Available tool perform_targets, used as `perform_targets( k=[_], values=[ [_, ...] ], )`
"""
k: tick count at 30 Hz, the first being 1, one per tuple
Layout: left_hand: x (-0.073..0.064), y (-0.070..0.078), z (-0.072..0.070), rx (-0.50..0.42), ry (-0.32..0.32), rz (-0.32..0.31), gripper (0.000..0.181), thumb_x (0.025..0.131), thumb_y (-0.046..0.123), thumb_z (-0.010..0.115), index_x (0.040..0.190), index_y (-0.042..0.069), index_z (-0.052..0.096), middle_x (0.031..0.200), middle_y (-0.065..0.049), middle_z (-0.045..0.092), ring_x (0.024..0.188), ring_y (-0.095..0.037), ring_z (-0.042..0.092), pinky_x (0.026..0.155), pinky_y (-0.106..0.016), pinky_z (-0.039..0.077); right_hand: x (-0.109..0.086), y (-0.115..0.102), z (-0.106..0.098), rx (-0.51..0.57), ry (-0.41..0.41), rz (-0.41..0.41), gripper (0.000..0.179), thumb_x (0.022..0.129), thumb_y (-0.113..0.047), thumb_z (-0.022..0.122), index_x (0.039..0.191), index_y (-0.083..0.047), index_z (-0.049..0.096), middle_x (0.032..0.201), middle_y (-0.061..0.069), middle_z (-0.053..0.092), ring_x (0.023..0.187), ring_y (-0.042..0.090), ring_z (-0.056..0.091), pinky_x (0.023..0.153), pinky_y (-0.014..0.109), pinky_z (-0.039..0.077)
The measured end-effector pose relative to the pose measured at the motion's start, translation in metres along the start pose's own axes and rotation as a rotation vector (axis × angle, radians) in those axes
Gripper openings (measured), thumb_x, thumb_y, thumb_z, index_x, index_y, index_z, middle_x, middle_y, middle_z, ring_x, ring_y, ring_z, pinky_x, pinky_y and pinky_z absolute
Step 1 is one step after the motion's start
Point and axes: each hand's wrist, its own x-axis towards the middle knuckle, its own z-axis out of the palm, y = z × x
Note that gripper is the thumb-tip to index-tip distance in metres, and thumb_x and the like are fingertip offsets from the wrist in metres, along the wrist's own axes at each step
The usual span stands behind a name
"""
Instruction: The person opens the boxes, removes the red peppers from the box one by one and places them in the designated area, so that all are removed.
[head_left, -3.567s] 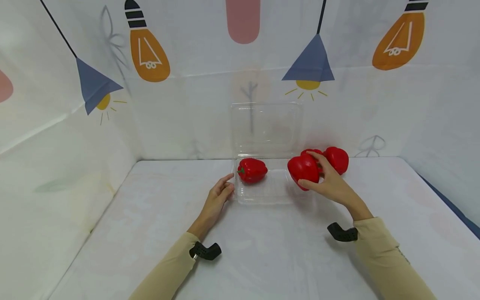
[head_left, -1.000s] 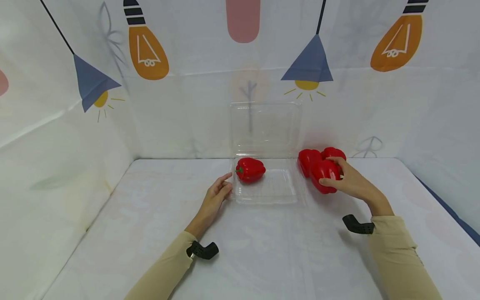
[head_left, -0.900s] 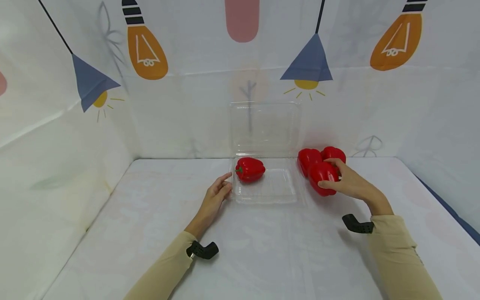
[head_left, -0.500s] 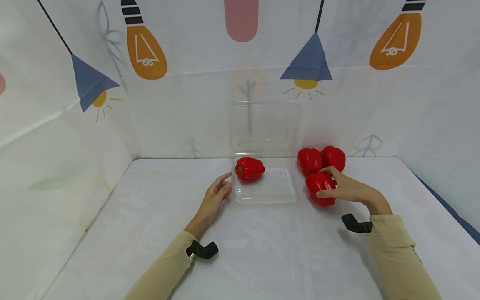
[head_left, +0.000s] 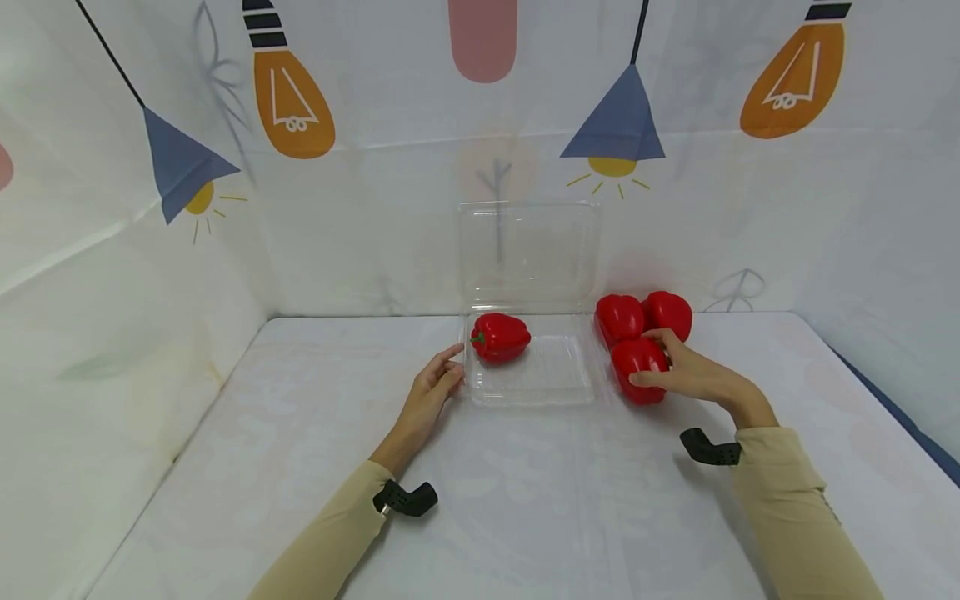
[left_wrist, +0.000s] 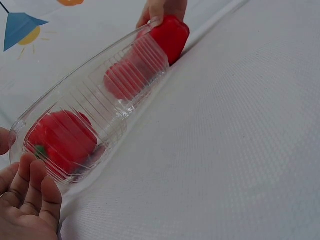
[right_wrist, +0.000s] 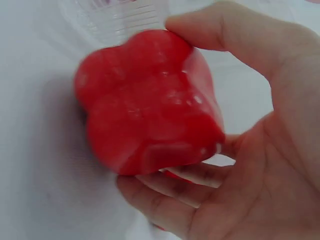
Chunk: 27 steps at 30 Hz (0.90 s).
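My right hand [head_left: 690,372] grips a red bell pepper [head_left: 636,372] just right of the clear plastic clamshell box [head_left: 551,379]. In the right wrist view, thumb and fingers curl round the sides of this pepper [right_wrist: 150,102], its lobed end toward the camera. Another red bell pepper [head_left: 501,338] with a green stem lies in the box's left half. Against the left wall of the box rest the loosely bent fingers of my left hand [head_left: 423,402]; the left wrist view shows that hand [left_wrist: 30,200] beside the see-through wall.
Two more red peppers, one [head_left: 619,318] near the box's right edge and one [head_left: 668,313] farther right, stand at the back. The clear lid [head_left: 528,254] is raised against the printed backdrop [head_left: 360,225]. A white cloth [head_left: 525,500] covers the table.
My right hand has carried its pepper from over the box's right side to the table on the right, then a little nearer me. It has just shifted slightly back. The left hand stays put.
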Motion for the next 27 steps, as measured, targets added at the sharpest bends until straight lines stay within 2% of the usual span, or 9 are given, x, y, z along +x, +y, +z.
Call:
perform_targets(
  k=[12,27],
  values=[
    [-0.0005,0.0017,0.0004,-0.005,-0.003,-0.001,0.041,0.098,0.018,0.05,0.138,0.013,0.046,0.094,0.001,0.051,0.081,-0.008,0.047,0.071,-0.021,0.04,0.0068,0.0028,0.0042,0.042,0.035,-0.031,0.092,0.082,-0.041,0.066,0.144,-0.007,0.007,0.142,0.026,0.02,0.128,0.047,0.021,0.086,0.053,0.05],
    [-0.0016,0.0028,-0.0003,0.008,-0.009,-0.019,0.041,0.098,0.018,0.05,0.139,0.012,0.046,0.096,0.0,0.051,0.083,-0.01,0.047,0.073,-0.021,0.041,0.0036,0.0034,0.0013,0.025,-0.032,-0.013,0.096,0.085,-0.048,0.061,0.147,-0.007,0.0,0.146,0.027,0.014,0.13,0.049,0.016,0.09,0.059,0.045]
  ],
)
